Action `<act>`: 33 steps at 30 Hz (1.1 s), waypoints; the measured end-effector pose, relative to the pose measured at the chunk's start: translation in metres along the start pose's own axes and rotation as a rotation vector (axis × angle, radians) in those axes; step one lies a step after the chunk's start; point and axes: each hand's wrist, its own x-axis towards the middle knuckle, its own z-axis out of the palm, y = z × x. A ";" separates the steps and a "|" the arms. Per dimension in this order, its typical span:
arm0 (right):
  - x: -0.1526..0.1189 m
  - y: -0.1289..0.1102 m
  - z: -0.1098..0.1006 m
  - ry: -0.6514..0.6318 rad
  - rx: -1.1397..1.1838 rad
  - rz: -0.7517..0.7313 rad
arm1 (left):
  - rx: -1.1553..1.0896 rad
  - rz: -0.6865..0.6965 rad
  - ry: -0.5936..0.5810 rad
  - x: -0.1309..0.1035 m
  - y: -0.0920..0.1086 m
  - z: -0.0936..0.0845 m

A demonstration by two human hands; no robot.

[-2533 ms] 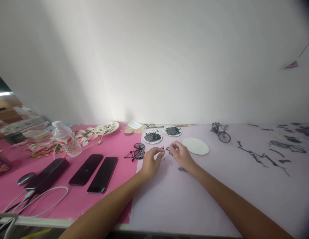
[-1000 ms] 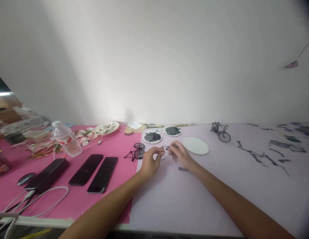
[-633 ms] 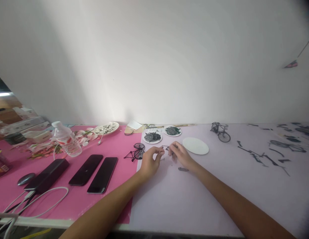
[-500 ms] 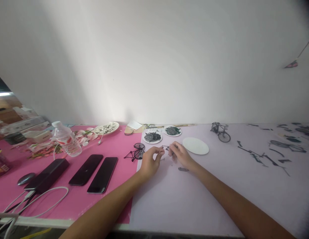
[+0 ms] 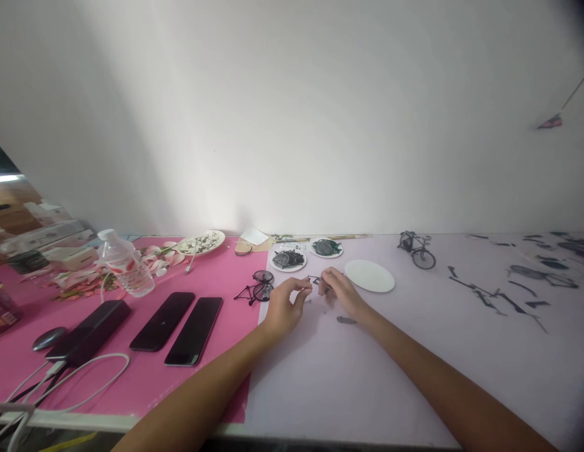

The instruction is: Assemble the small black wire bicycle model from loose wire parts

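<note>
My left hand (image 5: 286,304) is closed in a pinch, thumb and forefinger together; what lies between the tips is too small to make out. Facing it, my right hand (image 5: 342,294) has its fingers curled in on a small dark bicycle part (image 5: 314,280), which shows in the gap between both hands. A dark flat piece (image 5: 346,320) lies on the table just below my right wrist. Left of my left hand rests a partly built black model bicycle (image 5: 258,289). A finished-looking model bicycle (image 5: 418,249) stands upright farther right.
Two plates, one with wheels and dark parts (image 5: 288,258), one with green-black parts (image 5: 326,247), stand at the back. A white plate (image 5: 369,276) lies right of them. Loose parts (image 5: 499,294) spread rightward. On the left are two phones (image 5: 194,331), a bottle (image 5: 126,263) and cables.
My hands stay in nearly the same place. The small dark part between them has shifted slightly, and my fingers have moved a little.
</note>
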 end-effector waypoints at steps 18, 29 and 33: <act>-0.003 -0.006 0.003 -0.054 0.033 0.030 | 0.032 0.011 -0.012 0.002 -0.001 -0.002; 0.000 0.002 0.002 -0.035 -0.043 -0.008 | 0.036 0.042 -0.016 0.001 -0.003 -0.001; 0.000 0.002 0.000 -0.030 0.000 0.026 | 0.046 0.044 -0.013 0.001 -0.003 -0.001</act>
